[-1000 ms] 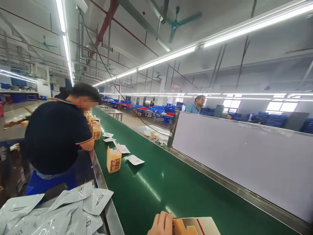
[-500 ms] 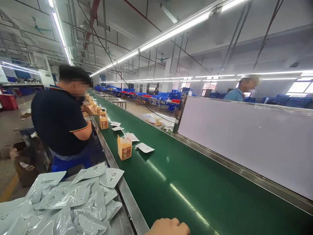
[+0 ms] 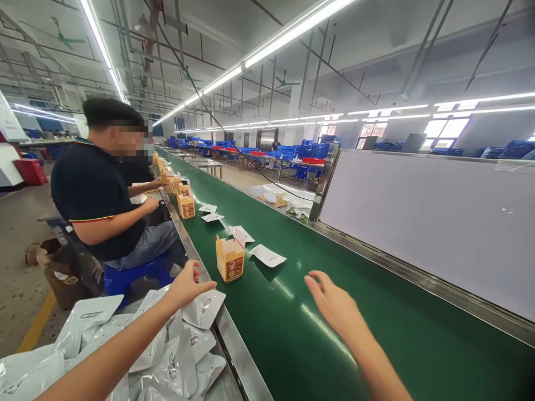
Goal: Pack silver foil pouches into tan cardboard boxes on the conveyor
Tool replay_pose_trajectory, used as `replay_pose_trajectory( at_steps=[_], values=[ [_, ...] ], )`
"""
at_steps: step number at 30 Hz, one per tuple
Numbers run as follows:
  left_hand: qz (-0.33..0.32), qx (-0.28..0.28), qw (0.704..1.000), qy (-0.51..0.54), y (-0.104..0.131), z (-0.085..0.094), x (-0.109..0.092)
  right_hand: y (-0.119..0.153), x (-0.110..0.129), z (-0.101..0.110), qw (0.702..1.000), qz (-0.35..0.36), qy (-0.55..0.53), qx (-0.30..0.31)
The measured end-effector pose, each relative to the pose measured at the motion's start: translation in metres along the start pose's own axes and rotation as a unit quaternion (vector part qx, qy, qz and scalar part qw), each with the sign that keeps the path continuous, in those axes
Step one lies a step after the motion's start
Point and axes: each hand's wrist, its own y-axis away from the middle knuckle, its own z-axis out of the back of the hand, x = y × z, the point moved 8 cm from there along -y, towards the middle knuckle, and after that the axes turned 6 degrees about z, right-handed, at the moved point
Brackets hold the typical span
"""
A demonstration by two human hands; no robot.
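Box [image 3: 229,259]: on the belt [image 3: 292,334], at 11 o'clock of the right hand [image 3: 334,303].
Pouch [image 3: 267,255]: just beside the box, at its 3 o'clock.
Pouch pile [image 3: 137,345]: at 9 o'clock of the belt, under the left hand [image 3: 186,284].

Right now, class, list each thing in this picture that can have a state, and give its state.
Nearest box: upright on the belt, top flaps open.
Flat pouch: lying on the belt beside it.
Left hand: open, over the pouch pile.
Right hand: open, empty, above the belt.

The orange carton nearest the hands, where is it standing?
The orange carton stands upright on the green belt near its left edge, just beyond the left hand, beside a white pouch.
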Motion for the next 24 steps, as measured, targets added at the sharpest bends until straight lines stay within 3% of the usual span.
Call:
replay_pose_trajectory(
  at_steps=[2,5,7,9,12,17,21,24],
  values=[
    [0.012,-0.017,0.998,0.065,-0.019,-0.012,0.013,-0.062,0.013,-0.035,0.997,-0.076,0.001,0.034],
    [-0.022,-0.032,0.993,0.109,-0.035,-0.037,0.01,-0.14,0.027,-0.078,0.987,-0.148,0.01,0.065],
    [-0.043,-0.038,0.992,0.109,-0.04,-0.051,0.002,-0.172,0.033,-0.097,0.983,-0.172,0.018,0.069],
    [-0.047,-0.04,0.992,0.108,-0.044,-0.063,-0.005,-0.187,0.037,-0.11,0.98,-0.185,0.031,0.061],
    [-0.049,-0.028,0.991,0.125,-0.045,-0.074,-0.014,-0.187,0.043,-0.124,0.981,-0.184,0.053,0.03],
    [-0.061,0.036,0.983,0.169,-0.039,-0.091,-0.023,-0.155,0.047,-0.136,0.985,-0.148,0.085,-0.018],
    [-0.08,0.038,0.985,0.151,-0.025,-0.091,-0.034,-0.133,0.047,-0.141,0.989,-0.125,0.073,-0.015],
    [-0.123,0.041,0.983,0.128,-0.012,-0.088,-0.049,-0.127,0.05,-0.133,0.993,-0.102,0.038,-0.033]
  ],
)
